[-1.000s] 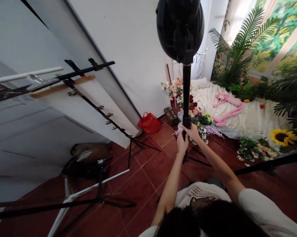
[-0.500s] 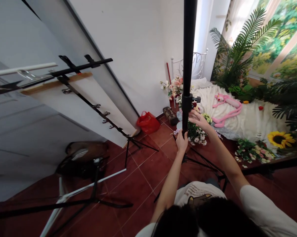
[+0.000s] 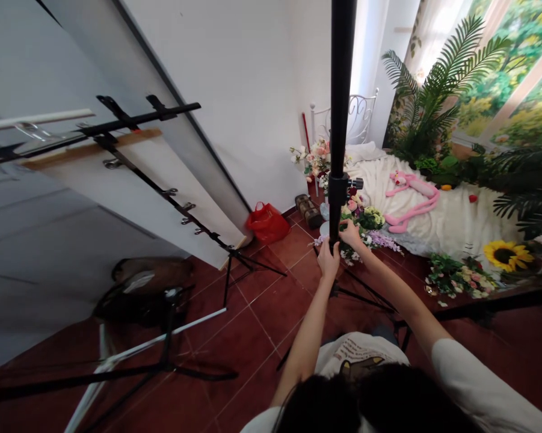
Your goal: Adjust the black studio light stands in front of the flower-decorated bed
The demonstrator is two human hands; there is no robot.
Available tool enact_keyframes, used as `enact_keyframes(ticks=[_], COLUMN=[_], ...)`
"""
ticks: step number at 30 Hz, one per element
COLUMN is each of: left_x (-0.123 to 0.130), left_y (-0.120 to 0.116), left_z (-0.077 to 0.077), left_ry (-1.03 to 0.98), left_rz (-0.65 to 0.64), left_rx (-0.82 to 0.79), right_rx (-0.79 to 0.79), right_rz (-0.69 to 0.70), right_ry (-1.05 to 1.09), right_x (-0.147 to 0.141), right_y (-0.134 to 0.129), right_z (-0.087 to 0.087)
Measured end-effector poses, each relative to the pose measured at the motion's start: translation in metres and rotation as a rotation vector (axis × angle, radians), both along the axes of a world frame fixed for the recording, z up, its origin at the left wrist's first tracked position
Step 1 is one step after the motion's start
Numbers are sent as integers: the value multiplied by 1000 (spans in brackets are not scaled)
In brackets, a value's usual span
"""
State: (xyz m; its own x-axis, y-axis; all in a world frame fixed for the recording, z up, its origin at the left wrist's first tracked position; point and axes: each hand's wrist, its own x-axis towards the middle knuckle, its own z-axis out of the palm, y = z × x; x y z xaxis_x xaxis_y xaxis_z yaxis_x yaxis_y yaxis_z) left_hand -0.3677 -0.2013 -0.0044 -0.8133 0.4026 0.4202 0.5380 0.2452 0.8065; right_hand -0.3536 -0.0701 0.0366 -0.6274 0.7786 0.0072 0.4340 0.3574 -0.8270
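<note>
A black light stand [image 3: 340, 114] rises upright in front of me, with a clamp collar [image 3: 337, 189] and a side knob [image 3: 355, 183] partway up its pole. Below that collar, my left hand [image 3: 328, 260] is wrapped round the pole. My right hand [image 3: 352, 234] is at the pole's right side, slightly higher than the left, its fingers curled in a pinch. Whatever lies between those fingertips is too small to make out. Spread tripod legs [image 3: 365, 288] show beneath my hands.
Artificial flowers [image 3: 320, 157] and a bed with a cream blanket [image 3: 460, 213] and a pink plush toy [image 3: 417, 186] lie beyond the stand. To the left are a red bag [image 3: 268, 222], a clipped backdrop roll [image 3: 162, 180] and more stand legs [image 3: 166, 364] on the tiled floor.
My right hand has moved down from just under the collar, and its fingers have gone from stretched out to pinched. The left hand stays on the pole.
</note>
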Motion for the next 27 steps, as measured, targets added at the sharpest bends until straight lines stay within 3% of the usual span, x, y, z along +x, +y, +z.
enact_keyframes(ticks=[3, 5, 11, 16, 21, 27], left_x=[0, 0, -1, -2, 0, 7], left_y=[0, -1, -2, -2, -3, -6], left_z=[1, 1, 2, 3, 5, 15], left_ry=[7, 8, -3, -10, -22, -29], left_rz=[-6, 0, -27, -28, -40, -38], left_rx=[-7, -7, -12, -22, -13, 16], right_rx=[68, 8, -684, -898, -790, -246], right_rz=[-40, 6, 239, 119, -102, -271], right_ry=[-85, -32, 353, 544, 626, 440], right_x=[-7, -3, 26, 31, 15, 7], right_y=[0, 0, -13, -28, -37, -38], right_z=[5, 5, -11, -21, -17, -11])
